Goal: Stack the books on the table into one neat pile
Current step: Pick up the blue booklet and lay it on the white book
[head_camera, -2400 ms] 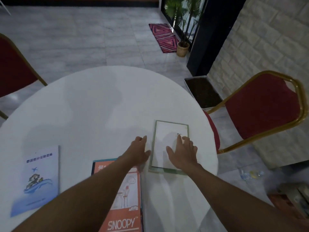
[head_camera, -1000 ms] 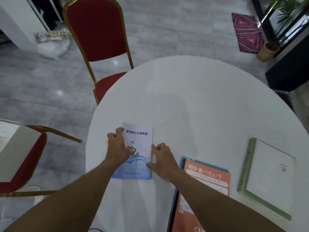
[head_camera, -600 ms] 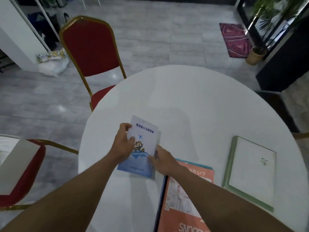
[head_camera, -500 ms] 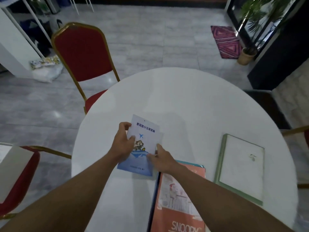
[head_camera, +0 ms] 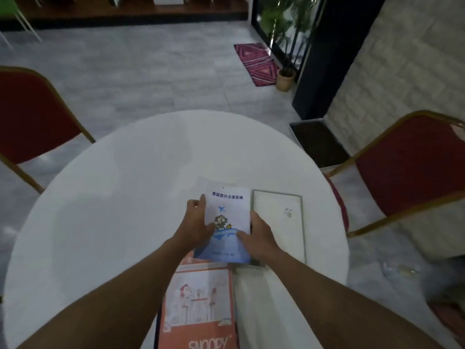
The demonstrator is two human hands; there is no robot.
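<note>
I hold a thin blue-and-white booklet point(head_camera: 227, 217) with blue printed characters above the round white table point(head_camera: 120, 210). My left hand point(head_camera: 197, 226) grips its left edge and my right hand point(head_camera: 258, 238) grips its lower right corner. The booklet hangs over the top of an orange SNOOPY book point(head_camera: 198, 308) that lies flat near me, and over the left edge of a white book with a green border point(head_camera: 279, 222) lying flat to the right. My right hand hides that book's near left corner.
Red chairs with gold frames stand at the left point(head_camera: 32, 117) and right point(head_camera: 412, 167) of the table. A dark floor tray point(head_camera: 318, 142), a potted plant point(head_camera: 285, 74) and a patterned rug point(head_camera: 256, 62) lie beyond the table on the grey tiled floor.
Both hands lifted the blue booklet off the table's left side and carried it right, to above the orange and white books. My view swung to the right with it.
</note>
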